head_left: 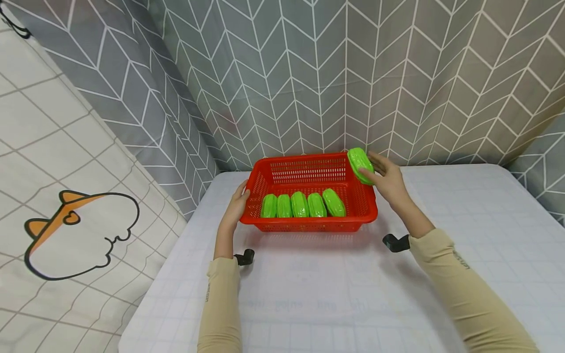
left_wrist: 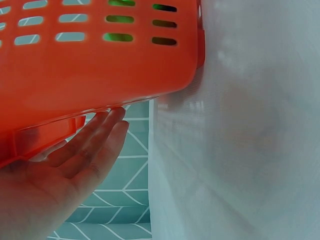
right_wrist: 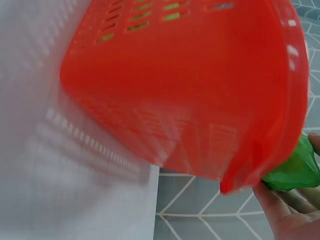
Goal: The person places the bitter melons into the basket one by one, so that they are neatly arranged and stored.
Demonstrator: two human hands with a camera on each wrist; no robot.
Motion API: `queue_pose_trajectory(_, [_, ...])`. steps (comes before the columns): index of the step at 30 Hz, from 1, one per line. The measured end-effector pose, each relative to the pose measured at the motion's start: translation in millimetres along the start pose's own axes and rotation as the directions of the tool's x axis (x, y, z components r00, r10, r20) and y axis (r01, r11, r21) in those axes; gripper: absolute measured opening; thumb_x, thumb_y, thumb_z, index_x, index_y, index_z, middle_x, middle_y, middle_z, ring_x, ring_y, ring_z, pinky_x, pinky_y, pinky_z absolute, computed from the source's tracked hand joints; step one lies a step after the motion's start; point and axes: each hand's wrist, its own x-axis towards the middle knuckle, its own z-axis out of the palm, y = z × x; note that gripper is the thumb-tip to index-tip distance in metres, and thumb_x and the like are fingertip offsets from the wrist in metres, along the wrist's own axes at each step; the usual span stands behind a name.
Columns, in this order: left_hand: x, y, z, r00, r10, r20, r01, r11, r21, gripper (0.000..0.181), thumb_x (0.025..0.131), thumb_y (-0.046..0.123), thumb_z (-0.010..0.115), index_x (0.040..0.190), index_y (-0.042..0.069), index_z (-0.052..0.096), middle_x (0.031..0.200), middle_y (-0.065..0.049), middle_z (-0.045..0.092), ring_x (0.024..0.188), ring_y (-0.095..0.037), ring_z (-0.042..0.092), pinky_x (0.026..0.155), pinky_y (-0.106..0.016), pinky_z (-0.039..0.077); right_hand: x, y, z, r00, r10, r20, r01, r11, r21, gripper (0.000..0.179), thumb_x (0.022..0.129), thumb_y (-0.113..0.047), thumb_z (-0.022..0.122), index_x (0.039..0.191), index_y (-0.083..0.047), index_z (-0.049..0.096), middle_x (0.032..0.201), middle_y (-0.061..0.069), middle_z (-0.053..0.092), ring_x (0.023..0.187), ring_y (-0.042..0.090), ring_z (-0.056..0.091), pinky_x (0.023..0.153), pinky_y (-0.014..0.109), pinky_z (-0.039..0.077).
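Note:
A red plastic basket (head_left: 309,225) with slotted walls stands on the white-covered table. Several glossy bright-green oblong packets (head_left: 300,205) are lined up along its near side, the rightmost one tilted. My left hand (head_left: 237,206) holds the basket's left rim, its fingers (left_wrist: 107,137) along the outside wall below the rim; the thumb is hidden in the left wrist view. Over the basket's far right corner, my right hand (head_left: 388,181) grips another green packet (head_left: 360,165) between thumb and fingers. In the right wrist view, the rim partly covers that packet (right_wrist: 295,167).
The table (head_left: 304,294) extends toward me and to the right of the basket. A grey curtain (head_left: 309,78) with white chevron lines hangs right behind the basket. On the left is a tiled-pattern sheet (head_left: 88,162) with a cartoon drawing. Black wrist mounts (head_left: 396,243) stick out by both sleeves.

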Motion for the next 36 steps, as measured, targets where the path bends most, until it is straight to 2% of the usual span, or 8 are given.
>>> queue_pose_trajectory(6, [1.3,0.3,0.5,1.0,-0.005,-0.001,0.005,1.0,-0.004,0.055,0.106,0.025,0.033,0.157,0.013,0.017,0.159,-0.016,0.027,0.133,-0.036,0.044,0.108,-0.051,0.043,-1.0,0,9,0.998,-0.05,0.03,0.049,0.999,0.013,0.06,0.096,-0.021,0.062,0.149,-0.005,0.039,0.15,0.022,0.043,0.138,0.041,0.041,0.111,0.052,0.038])
queue_pose_trajectory(15, [5.0,-2.5,-0.5,1.0,-0.004,0.003,0.004,1.0,0.007,0.055,0.106,0.024,0.032,0.157,0.012,0.016,0.158,-0.017,0.027,0.131,-0.036,0.046,0.107,-0.05,0.044,-1.3,1,19,0.998,-0.018,0.058,0.021,0.999,-0.044,0.057,0.096,-0.024,0.062,0.146,-0.003,0.043,0.147,0.024,0.045,0.136,0.042,0.043,0.112,0.052,0.037])
queue_pose_trajectory(22, [27.1,-29.1,-1.3,1.0,-0.015,-0.004,0.015,1.0,-0.02,0.055,0.106,0.03,0.033,0.157,0.022,0.018,0.159,-0.014,0.024,0.132,-0.035,0.044,0.107,-0.051,0.044,-0.6,-1,24,0.998,-0.009,0.063,0.015,0.995,-0.098,0.054,0.097,-0.023,0.06,0.143,0.001,0.045,0.143,0.026,0.049,0.13,0.043,0.049,0.108,0.052,0.042])
queue_pose_trajectory(25, [30.3,-35.2,-0.8,1.0,-0.001,-0.019,0.001,1.0,-0.011,0.054,0.106,0.033,0.033,0.157,0.025,0.019,0.159,-0.011,0.025,0.132,-0.032,0.044,0.107,-0.05,0.044,-0.6,-5,25,0.997,0.008,0.074,0.002,0.99,-0.144,0.054,0.098,-0.024,0.059,0.143,0.003,0.045,0.142,0.027,0.05,0.128,0.043,0.051,0.106,0.052,0.043])
queue_pose_trajectory(30, [30.7,-37.3,-1.0,0.999,0.031,-0.036,-0.031,0.999,0.01,0.054,0.106,0.034,0.033,0.157,0.025,0.019,0.158,-0.011,0.03,0.13,-0.031,0.047,0.106,-0.049,0.046,1.0,-14,27,0.991,0.044,0.128,-0.014,0.974,-0.226,0.054,0.099,-0.024,0.057,0.14,0.008,0.045,0.139,0.029,0.051,0.124,0.043,0.052,0.104,0.052,0.046])
queue_pose_trajectory(36, [29.4,-37.0,-1.4,0.999,0.038,-0.037,-0.038,0.999,0.004,0.054,0.106,0.034,0.033,0.157,0.024,0.02,0.158,-0.011,0.03,0.131,-0.032,0.046,0.106,-0.05,0.045,4.3,-20,32,0.97,0.092,0.226,-0.017,0.95,-0.313,0.053,0.098,-0.024,0.056,0.135,0.013,0.048,0.13,0.033,0.056,0.114,0.041,0.056,0.095,0.049,0.052])
